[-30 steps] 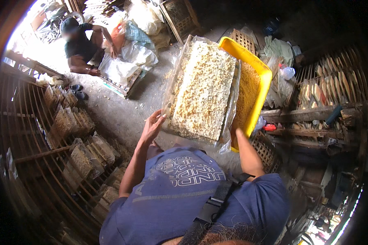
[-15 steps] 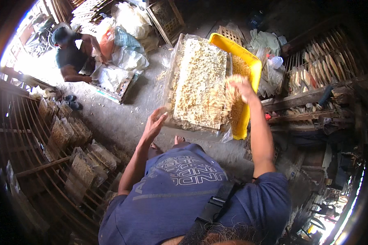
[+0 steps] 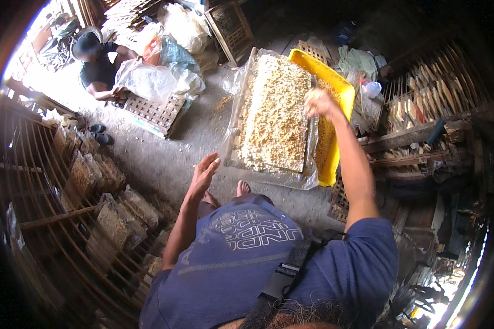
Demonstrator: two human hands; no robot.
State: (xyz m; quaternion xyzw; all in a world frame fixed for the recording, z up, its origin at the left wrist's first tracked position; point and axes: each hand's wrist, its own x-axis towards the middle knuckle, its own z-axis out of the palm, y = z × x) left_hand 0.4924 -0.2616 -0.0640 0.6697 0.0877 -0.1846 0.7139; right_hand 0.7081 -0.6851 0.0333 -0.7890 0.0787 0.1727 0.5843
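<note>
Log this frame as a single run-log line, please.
left hand: open, free, near tray corner | right hand: over pale crumbly material on plastic-lined tray | yellow bin beside

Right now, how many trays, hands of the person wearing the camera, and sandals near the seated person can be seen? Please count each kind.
Yellow plastic tray: 1
Plastic-lined tray of pale crumbly material: 1
Wearer's hands: 2, the left hand open beside the lined tray, the right hand over the trays
Dark sandals near the seated person: 2
Total: 6

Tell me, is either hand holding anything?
Left hand is open and empty. Right hand hovers curled over the tray of pale bits; whether its fingers grip any cannot be told.
</note>
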